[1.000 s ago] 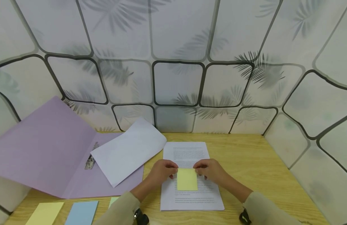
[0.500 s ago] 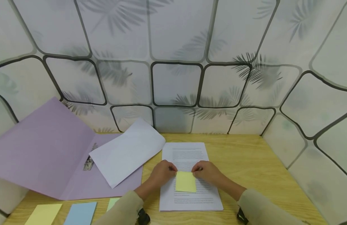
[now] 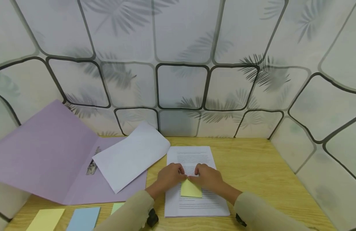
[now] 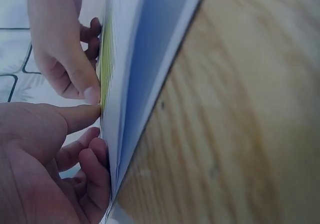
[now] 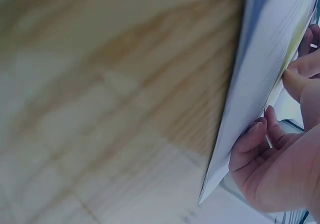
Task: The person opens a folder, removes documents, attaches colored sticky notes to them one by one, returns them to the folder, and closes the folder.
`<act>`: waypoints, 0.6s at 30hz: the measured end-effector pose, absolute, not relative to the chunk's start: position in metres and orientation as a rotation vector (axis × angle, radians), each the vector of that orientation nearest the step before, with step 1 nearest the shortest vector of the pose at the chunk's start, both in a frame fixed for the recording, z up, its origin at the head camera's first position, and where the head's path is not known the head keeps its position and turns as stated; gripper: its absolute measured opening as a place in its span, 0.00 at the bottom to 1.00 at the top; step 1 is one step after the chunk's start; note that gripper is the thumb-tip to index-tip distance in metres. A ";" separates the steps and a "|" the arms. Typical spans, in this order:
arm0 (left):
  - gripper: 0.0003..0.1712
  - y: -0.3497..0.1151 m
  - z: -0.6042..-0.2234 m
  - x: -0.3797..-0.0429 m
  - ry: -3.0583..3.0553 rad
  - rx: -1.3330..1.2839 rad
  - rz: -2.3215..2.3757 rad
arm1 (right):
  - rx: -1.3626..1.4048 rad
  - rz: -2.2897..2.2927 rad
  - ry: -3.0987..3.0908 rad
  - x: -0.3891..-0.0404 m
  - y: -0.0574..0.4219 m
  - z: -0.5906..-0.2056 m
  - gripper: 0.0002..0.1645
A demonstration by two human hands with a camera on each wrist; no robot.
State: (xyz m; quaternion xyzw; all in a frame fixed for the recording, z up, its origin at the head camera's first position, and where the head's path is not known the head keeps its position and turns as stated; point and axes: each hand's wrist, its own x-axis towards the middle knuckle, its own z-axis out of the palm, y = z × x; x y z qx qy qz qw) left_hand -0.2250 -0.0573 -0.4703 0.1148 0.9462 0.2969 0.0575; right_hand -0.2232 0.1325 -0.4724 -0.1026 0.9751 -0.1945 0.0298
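Note:
A yellow sticky note lies on a stack of printed paper in the head view. My left hand and my right hand meet at its top edge, their thumbs pressing there side by side. The thumbs cover the upper part of the note. In the left wrist view, the left hand has its thumb out straight and its other fingers loosely bent, touching the sheets. The right wrist view has the right hand low against the stack, with the note seen almost edge-on.
A purple folder stands opened at the left with a metal clip inside. White sheets lie across it. Yellow, blue and light green note pads line the table's front left.
Both hands have come together from the note's two top corners to the middle of its top edge. Their thumbs now press there. Note and stack stay in place.

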 end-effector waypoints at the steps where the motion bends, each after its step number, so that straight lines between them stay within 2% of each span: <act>1: 0.09 -0.057 -0.471 -0.226 2.873 0.341 0.894 | -0.314 -0.599 3.006 -0.223 0.132 -0.472 0.21; 8: 0.03 -0.062 -0.477 -0.228 2.865 0.381 0.985 | -0.317 -0.696 2.985 -0.220 0.143 -0.469 0.10; 18: 0.05 -0.079 -0.476 -0.221 2.713 0.445 1.246 | -0.374 -0.680 2.972 -0.215 0.164 -0.464 0.06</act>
